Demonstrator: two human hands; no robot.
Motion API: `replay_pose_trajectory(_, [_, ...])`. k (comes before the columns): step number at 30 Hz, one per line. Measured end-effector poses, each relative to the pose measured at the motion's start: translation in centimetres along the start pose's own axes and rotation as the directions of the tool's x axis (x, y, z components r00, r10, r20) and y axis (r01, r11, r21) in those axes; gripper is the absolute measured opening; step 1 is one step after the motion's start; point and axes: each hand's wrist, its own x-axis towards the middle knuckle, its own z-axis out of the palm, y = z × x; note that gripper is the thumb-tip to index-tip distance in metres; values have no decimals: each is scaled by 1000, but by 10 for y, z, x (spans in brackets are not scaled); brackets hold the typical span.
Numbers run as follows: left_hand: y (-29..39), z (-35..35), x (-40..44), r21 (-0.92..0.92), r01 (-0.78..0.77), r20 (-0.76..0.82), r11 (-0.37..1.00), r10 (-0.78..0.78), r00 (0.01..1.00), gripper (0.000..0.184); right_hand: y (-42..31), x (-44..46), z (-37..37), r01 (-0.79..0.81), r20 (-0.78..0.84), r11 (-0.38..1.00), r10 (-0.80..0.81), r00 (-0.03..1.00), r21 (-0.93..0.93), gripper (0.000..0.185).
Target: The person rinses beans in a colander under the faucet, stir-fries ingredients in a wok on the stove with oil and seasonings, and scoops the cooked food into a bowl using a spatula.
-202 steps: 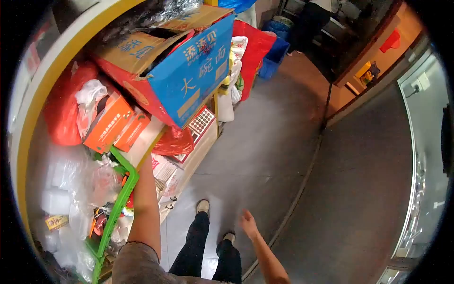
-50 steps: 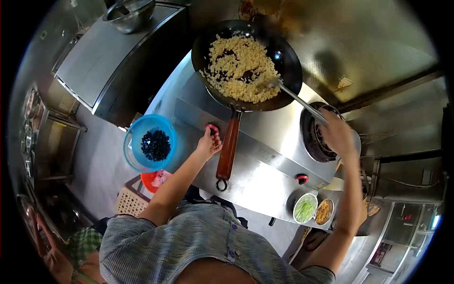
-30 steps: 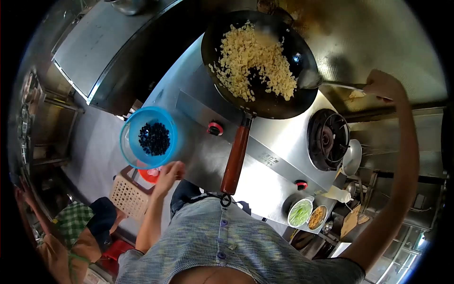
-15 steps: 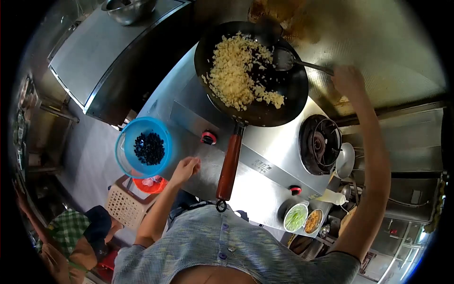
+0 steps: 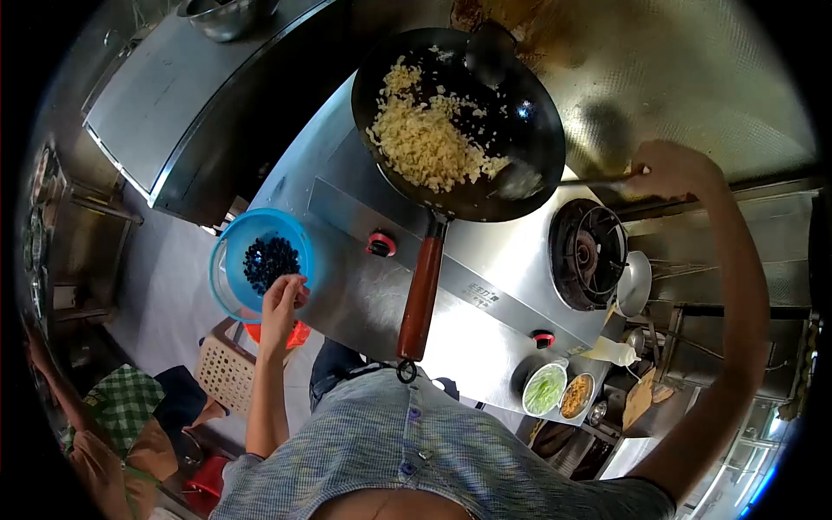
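My right hand [image 5: 674,171] is wrapped round the handle of a metal spatula [image 5: 598,182], whose blade rests inside the dark wok [image 5: 542,121] at its lower right. Chopped pale food [image 5: 425,143] lies mostly in the wok's left half. The wok's red-brown wooden handle [image 5: 419,299] points toward my body, with neither hand on it. My left hand [image 5: 284,303] is closed at the near edge of the blue bowl [image 5: 303,247], in front of its rim; whatever its fingers hold is too small to name. Dark pieces [image 5: 269,260] lie in that bowl.
Right of the wok is a bare burner [image 5: 588,253], with a metal ladle [image 5: 635,282] beside it. Bowls of green [image 5: 544,389] and orange-brown food [image 5: 576,396] stand at the counter's near right. A beige stool [image 5: 227,368] and a seated person [image 5: 113,433] are at lower left.
My left hand has moved left to the blue bowl's edge. My right hand has gone right and down, drawing the spatula to the wok's lower right; the food lies farther left.
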Motion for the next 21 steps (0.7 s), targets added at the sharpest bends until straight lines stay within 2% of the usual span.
replay_pose_trajectory(1, [-3, -1, -3, -1, 6, -7, 1000, -6, 1000, 23, -12, -7, -6, -44, 148, 992, 26, 989, 119, 29])
replay_pose_trajectory(2, [-16, -5, -3, -12, 4, 3, 1000, -4, 1000, 23, -17, 5, 2, 11, 194, 970, -59, 979, 243, 31])
replay_pose_trajectory(4, [-22, -2, -4, -46, 44, 23, 998, -43, 999, 23, -35, 55, 32, 101, 135, 877, -184, 974, 469, 32])
replay_pose_trajectory(5, [-22, 0, -6, -45, 44, 27, 998, -43, 999, 23, -42, 75, 37, 151, 31, 819, -202, 979, 554, 31])
replay_pose_trajectory(8, [-22, -5, -13, -21, 13, 73, 1000, -11, 997, 23, -30, 74, 20, 57, 14, 891, -71, 997, 449, 44])
replay_pose_trajectory(10, [-35, -17, -14, -68, 30, 6, 997, -30, 1000, 23, -5, 41, -6, 94, 138, 989, -109, 984, 111, 44])
replay_pose_trajectory(12, [-38, -30, -15, -66, 15, -64, 998, -19, 998, 22, 7, 0, -23, -124, 217, 981, 90, 972, 147, 36])
replay_pose_trajectory(14, [-30, -44, -18, -3, -33, -131, 999, 32, 991, 22, -4, -2, -26, -102, 244, 993, 84, 966, 63, 36])
replay_pose_trajectory(15, [-33, -54, -15, 65, -97, -194, 993, 108, 975, 22, -11, -1, -28, -89, 258, 996, 80, 963, 25, 35])
replay_pose_trajectory(17, [-44, -77, -10, 211, -205, -298, 956, 262, 918, 23, -26, 35, 0, -71, 8, 981, 71, 997, 180, 35])
replay_pose_trajectory(19, [-47, -101, -5, 414, -211, -425, 885, 393, 815, 22, -36, 95, 46, -21, -144, 877, 102, 984, 481, 37])
replay_pose_trajectory(20, [-42, -107, -7, 580, -82, -496, 810, 431, 754, 26, -34, 111, 64, 47, -280, 907, 80, 957, 419, 34])
replay_pose_trajectory(21, [-59, -126, 2, 557, -95, -525, 825, 438, 729, 31, -38, 120, 78, 124, -409, 929, 32, 912, 348, 32])
